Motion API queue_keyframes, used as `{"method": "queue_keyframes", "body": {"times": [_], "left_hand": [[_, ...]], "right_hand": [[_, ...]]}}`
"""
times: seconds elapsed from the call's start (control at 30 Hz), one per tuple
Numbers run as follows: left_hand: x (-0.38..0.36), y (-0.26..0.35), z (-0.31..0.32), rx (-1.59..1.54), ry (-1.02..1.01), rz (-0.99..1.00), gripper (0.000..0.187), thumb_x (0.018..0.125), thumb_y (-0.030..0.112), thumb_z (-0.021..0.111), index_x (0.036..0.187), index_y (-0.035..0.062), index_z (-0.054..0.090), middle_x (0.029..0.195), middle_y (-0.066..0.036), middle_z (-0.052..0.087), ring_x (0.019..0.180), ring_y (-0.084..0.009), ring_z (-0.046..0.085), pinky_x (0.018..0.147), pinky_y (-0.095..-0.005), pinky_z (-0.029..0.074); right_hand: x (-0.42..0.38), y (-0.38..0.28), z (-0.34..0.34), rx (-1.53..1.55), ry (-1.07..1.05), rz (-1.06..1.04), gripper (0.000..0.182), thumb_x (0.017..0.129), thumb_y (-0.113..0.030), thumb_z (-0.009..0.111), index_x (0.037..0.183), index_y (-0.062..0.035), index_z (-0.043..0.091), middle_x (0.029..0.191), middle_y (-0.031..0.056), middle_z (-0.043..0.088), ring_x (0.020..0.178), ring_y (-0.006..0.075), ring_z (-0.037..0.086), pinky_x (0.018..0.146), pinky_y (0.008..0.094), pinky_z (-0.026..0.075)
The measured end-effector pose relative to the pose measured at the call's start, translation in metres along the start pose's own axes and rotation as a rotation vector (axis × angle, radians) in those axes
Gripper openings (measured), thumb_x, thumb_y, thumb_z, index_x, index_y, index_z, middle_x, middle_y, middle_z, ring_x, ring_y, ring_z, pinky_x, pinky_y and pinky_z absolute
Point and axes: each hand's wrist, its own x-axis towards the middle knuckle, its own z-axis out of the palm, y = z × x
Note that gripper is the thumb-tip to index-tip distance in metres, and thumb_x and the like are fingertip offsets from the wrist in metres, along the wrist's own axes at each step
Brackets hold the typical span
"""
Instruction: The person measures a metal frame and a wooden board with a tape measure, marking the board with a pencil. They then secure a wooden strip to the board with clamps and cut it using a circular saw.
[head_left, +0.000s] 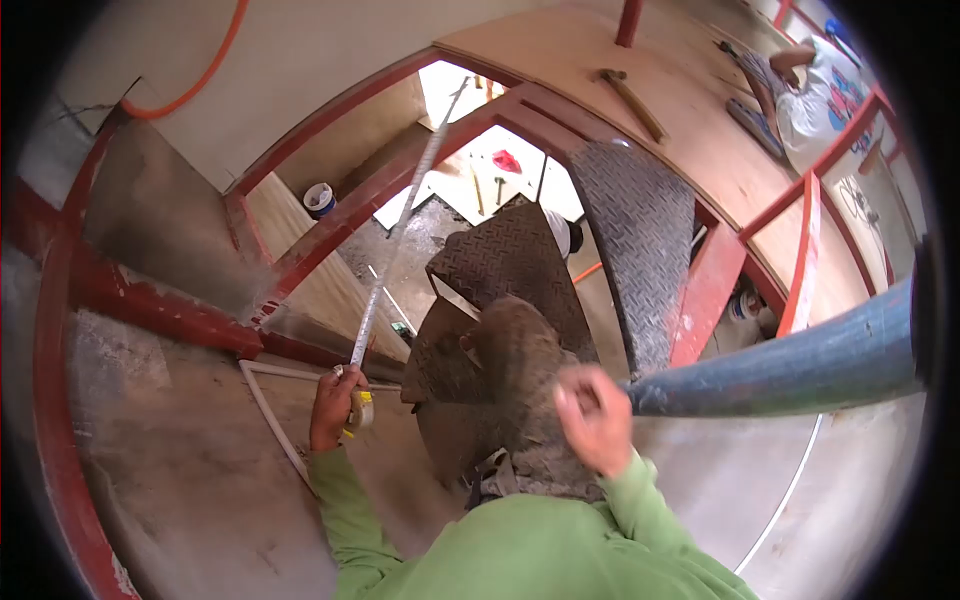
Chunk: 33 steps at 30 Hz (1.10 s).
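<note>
Tape measure [362, 408]: light case, springy thin blade [400, 225]; best gripped at the case.
Left hand [333, 405]: my fingers closed round it.
Right hand [592, 418]: loosely curled, empty, beside the blue pipe [800, 365].

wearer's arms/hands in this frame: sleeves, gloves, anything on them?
Both arms wear long, light-green sleeves reaching the wrists, with loose, creased fabric. The left hand and right hand are bare: no gloves. No watch, rings or markings are visible. The right hand is somewhat motion-blurred, so fine detail there is unclear.
</note>
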Motion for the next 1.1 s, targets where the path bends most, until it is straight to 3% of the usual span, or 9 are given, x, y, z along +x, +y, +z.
{"method": "queue_keyframes", "body": {"times": [0.1,0.2,0.3,0.47,0.6,0.7,0.8,0.9,1.1], "left_hand": [[0.004,0.009,-0.002,0.191,0.048,0.182,0.032,0.095,0.022,0.049,0.071,0.0037,0.060,0.067,0.001,0.053,0.066,-0.0087,0.047,0.063,-0.0262,0.038],[-0.004,0.022,-0.007,0.192,0.040,0.074,0.033,0.094,0.024,0.051,0.070,0.0033,0.059,0.064,0.002,0.051,0.064,-0.0084,0.046,0.061,-0.0257,0.038],[-0.009,0.016,-0.014,0.185,0.029,0.026,0.033,0.092,0.027,0.053,0.071,0.0030,0.060,0.061,0.002,0.050,0.061,-0.0086,0.046,0.059,-0.0258,0.038],[-0.033,-0.001,-0.009,0.203,0.123,-0.088,0.035,0.089,0.032,0.057,0.073,0.0012,0.063,0.059,0.000,0.052,0.057,-0.0082,0.048,0.054,-0.0276,0.038],[-0.090,-0.036,-0.012,0.190,0.229,-0.357,0.037,0.084,0.033,0.063,0.072,-0.0013,0.066,0.054,-0.001,0.052,0.054,-0.0072,0.049,0.049,-0.0295,0.038],[-0.122,-0.095,-0.009,0.146,0.366,-0.343,0.034,0.084,0.030,0.063,0.074,-0.0016,0.067,0.052,-0.002,0.052,0.051,-0.0072,0.048,0.047,-0.0301,0.038],[-0.118,-0.111,0.025,0.374,0.631,-0.152,0.035,0.086,0.028,0.058,0.069,-0.0021,0.062,0.057,-0.005,0.056,0.056,-0.0145,0.053,0.053,-0.0327,0.041],[-0.079,-0.073,0.053,-0.018,0.827,-0.172,0.037,0.088,0.028,0.055,0.067,-0.0027,0.058,0.062,-0.008,0.058,0.059,-0.0185,0.054,0.058,-0.0338,0.042],[-0.025,0.003,0.021,0.136,0.898,-0.061,0.038,0.090,0.025,0.052,0.067,-0.0046,0.058,0.065,-0.012,0.059,0.059,-0.0207,0.056,0.060,-0.0348,0.044]], "right_hand": [[0.115,0.016,0.084,-0.236,0.017,-0.161,0.038,0.089,-0.033,0.060,0.100,0.0040,0.056,0.075,0.0182,0.061,0.066,0.0220,0.060,0.061,0.0333,0.047],[0.202,0.041,0.146,0.216,-0.431,0.331,0.032,0.092,-0.033,0.058,0.079,-0.0039,0.056,0.059,-0.0016,0.046,0.046,0.0094,0.041,0.040,0.0271,0.031],[0.234,0.053,0.171,0.686,-0.581,0.434,0.035,0.092,-0.036,0.059,0.075,-0.0061,0.054,0.057,-0.0024,0.044,0.044,0.0075,0.039,0.038,0.0239,0.028],[0.279,0.088,0.201,0.392,-0.424,0.295,0.030,0.092,-0.031,0.058,0.079,-0.0047,0.059,0.055,-0.0023,0.046,0.042,0.0072,0.038,0.037,0.0244,0.029],[0.372,0.134,0.179,0.591,-0.179,0.315,0.021,0.091,-0.021,0.057,0.089,-0.0009,0.062,0.056,0.0005,0.046,0.041,0.0082,0.039,0.036,0.0237,0.026],[0.400,0.135,0.158,0.471,-0.002,0.330,0.030,0.091,-0.026,0.058,0.081,0.0019,0.062,0.053,0.0013,0.044,0.038,0.0086,0.036,0.033,0.0242,0.024],[0.415,0.164,0.156,0.523,-0.080,0.361,0.035,0.094,-0.030,0.054,0.084,0.0034,0.061,0.054,0.0029,0.045,0.039,0.0089,0.038,0.034,0.0241,0.026],[0.416,0.172,0.178,0.482,-0.027,0.336,0.034,0.095,-0.028,0.052,0.077,0.0008,0.058,0.056,0.0029,0.044,0.043,0.0103,0.039,0.037,0.0241,0.030],[0.445,0.178,0.205,0.638,-0.120,0.359,0.025,0.096,-0.020,0.049,0.080,-0.0010,0.050,0.060,0.0057,0.048,0.044,0.0129,0.043,0.037,0.0258,0.034]]}}
